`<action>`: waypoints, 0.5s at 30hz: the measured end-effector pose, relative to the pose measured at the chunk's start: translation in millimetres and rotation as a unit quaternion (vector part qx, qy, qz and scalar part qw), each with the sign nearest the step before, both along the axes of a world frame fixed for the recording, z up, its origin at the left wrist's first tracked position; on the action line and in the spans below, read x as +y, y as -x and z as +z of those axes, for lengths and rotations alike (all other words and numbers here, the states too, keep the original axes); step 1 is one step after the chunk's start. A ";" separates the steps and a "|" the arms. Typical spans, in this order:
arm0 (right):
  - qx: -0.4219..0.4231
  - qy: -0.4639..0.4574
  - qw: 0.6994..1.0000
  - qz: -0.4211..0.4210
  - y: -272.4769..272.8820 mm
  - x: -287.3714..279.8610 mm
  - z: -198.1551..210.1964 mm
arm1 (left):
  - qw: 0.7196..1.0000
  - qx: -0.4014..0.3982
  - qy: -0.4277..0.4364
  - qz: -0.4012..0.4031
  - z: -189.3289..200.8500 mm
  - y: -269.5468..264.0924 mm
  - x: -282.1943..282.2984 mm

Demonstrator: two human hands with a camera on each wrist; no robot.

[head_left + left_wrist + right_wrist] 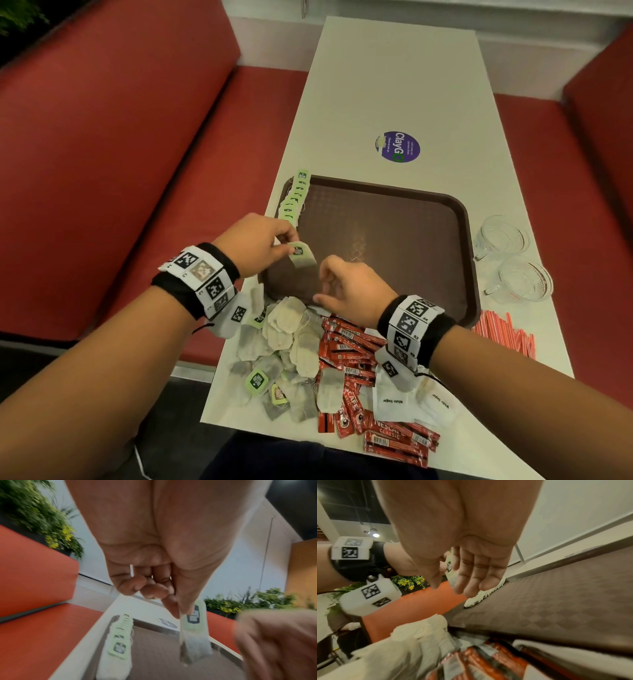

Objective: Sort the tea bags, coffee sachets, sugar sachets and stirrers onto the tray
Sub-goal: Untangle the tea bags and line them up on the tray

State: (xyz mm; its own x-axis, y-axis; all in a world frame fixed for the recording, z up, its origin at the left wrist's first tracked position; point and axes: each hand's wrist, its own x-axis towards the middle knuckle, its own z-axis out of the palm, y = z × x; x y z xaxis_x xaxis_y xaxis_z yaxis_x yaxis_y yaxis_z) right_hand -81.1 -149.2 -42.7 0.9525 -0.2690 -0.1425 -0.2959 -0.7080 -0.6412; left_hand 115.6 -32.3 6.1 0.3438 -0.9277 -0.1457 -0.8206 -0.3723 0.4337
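My left hand [267, 240] pinches a tea bag [302, 257] with a green tag and holds it above the near left part of the brown tray [394, 240]; the same tea bag [194, 632] hangs from my thumb and forefinger in the left wrist view. A row of tea bags [294, 200] lies along the tray's left rim. My right hand [342, 284] hovers over the tray's near edge with relaxed fingers [476, 577], holding nothing. Loose tea bags [284, 346], red coffee sachets [352, 356], white sugar sachets [394, 401] and red-striped stirrers [503, 335] lie on the white table [394, 85].
Two clear glass cups [513, 263] stand right of the tray. A purple round sticker [397, 146] is on the table beyond it. Red bench seats [120, 154] flank the table on both sides. A dark-clothed lap shows at the near edge.
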 end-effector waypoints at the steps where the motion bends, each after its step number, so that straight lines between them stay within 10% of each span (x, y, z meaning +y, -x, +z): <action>1: 0.015 0.019 0.999 0.026 0.9 1.9 -0.5 | 1.000 -0.008 -0.007 0.017 -0.5 -8.0 0.0; 15: 0.129 0.073 0.974 0.170 -7.3 32.8 -11.8 | 0.982 -0.076 -0.171 0.026 -29.3 -54.8 -43.4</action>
State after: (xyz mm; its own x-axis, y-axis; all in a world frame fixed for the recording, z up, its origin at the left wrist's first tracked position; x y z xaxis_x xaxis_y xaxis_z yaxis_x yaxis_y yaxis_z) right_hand -73.9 -116.4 -54.5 0.9276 0.0197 -0.3730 -0.1671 -0.8713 -0.4614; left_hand 170.3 -75.7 -23.2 0.4311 -0.8143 -0.3886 -0.8425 -0.5175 0.1497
